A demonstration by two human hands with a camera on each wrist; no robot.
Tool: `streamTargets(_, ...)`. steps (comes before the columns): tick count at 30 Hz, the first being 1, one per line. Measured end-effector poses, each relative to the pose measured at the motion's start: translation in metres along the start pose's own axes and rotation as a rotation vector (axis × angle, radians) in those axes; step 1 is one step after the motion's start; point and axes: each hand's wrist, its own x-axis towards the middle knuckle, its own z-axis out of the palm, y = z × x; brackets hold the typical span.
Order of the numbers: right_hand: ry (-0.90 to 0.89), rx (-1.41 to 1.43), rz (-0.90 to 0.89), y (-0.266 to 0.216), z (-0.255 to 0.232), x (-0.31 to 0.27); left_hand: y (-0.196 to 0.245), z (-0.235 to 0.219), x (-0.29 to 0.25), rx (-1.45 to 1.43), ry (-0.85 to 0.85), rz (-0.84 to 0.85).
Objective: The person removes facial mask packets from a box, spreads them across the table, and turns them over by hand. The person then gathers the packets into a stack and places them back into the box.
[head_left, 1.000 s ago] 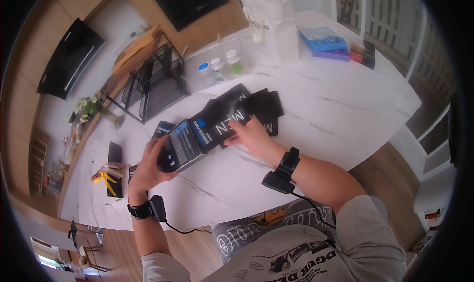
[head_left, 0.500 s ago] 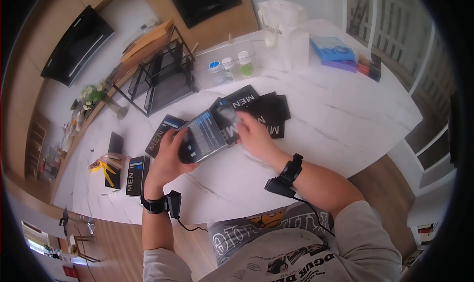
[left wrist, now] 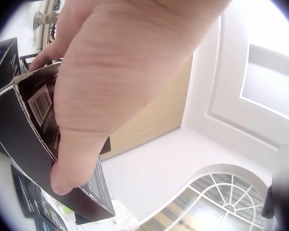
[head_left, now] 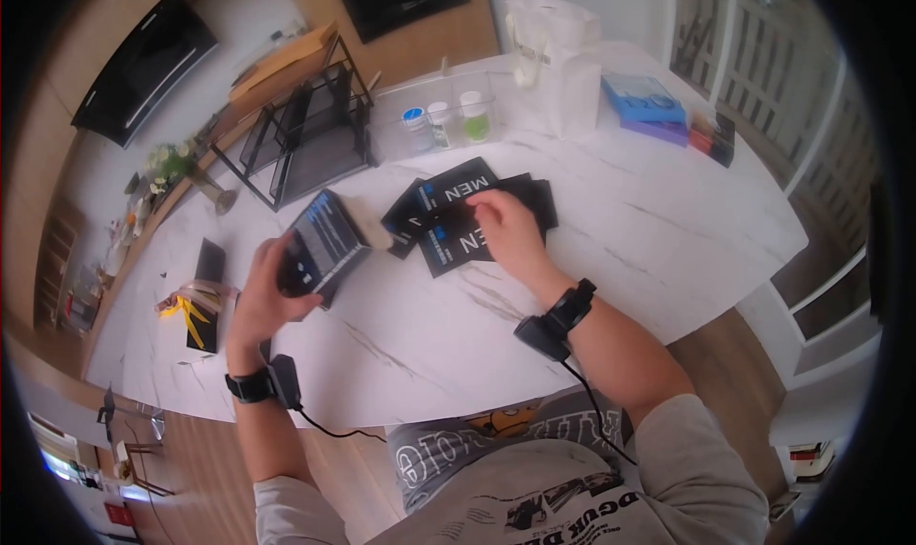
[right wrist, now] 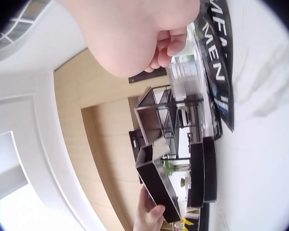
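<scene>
My left hand (head_left: 256, 302) grips a black box (head_left: 329, 244) by its near end, thumb on one side and fingers on the other. The box is tilted over the left part of the table, and a pale end flap (head_left: 370, 222) stands out on its right. In the right wrist view the end of the box (right wrist: 156, 185) gapes. My right hand (head_left: 510, 240) is over a pile of flat black packets (head_left: 448, 244) lettered MEN, its fingers loosely curled with nothing visible between them. More black boxes (right wrist: 209, 168) stand below the held one.
A black wire rack (head_left: 320, 144) stands behind the box, beside a clear bin (head_left: 386, 144) with several bottles. A white paper bag (head_left: 563, 77) and stacked blue and purple boxes (head_left: 644, 106) are at the back right. A black box with yellow ribbon (head_left: 196, 306) stands at left.
The box has moved left off the packet that reached from it to my right hand. That packet now lies on the pile, and my right fingers have loosened from it.
</scene>
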Motion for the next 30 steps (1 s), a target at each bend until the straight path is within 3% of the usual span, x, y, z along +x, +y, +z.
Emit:
streamTargets(3,-0.118,-0.190,0.092,0.004,-0.013,0.007,-0.026,-0.013,0.007,0.011,-0.095,-0.152)
streamTargets(6,-0.256,-0.278,-0.091,0.017,-0.010,0.003,-0.039,-0.012,0.013,0.190,-0.203,-0.262)
streamTargets(7,-0.379,-0.344,-0.078,0.018,-0.012,0.003,-0.047,-0.008,0.012,0.179,-0.221,-0.287)
streamTargets(10,-0.436,-0.589,-0.279,0.015,-0.009,-0.005,-0.061,-0.004,0.010,0.130,-0.168,-0.178)
streamTargets(13,-0.605,-0.826,-0.150,0.006,-0.008,-0.009,-0.055,-0.002,0.007,0.301,0.041,0.022)
streamTargets(14,-0.639,-0.864,-0.128,0.002,-0.007,-0.008,-0.049,-0.002,0.008,0.214,0.058,0.042)
streamTargets(17,-0.808,-0.866,-0.118,-0.013,-0.006,-0.005,0.003,0.001,0.007,-0.108,0.080,0.074)
streamTargets(18,-0.802,-0.843,-0.168,-0.010,-0.005,-0.008,0.009,0.005,0.006,-0.190,-0.027,0.063)
streamTargets(22,-0.855,-0.799,-0.276,-0.007,0.001,-0.013,0.032,0.045,0.010,-0.383,-0.167,0.174)
streamTargets(26,-0.923,-0.657,-0.312,-0.015,0.000,-0.020,0.023,0.101,0.022,-0.365,-0.170,0.154)
streamTargets(30,-1.053,-0.510,-0.313,-0.026,-0.002,-0.027,0.026,0.130,0.016,-0.183,-0.246,0.241)
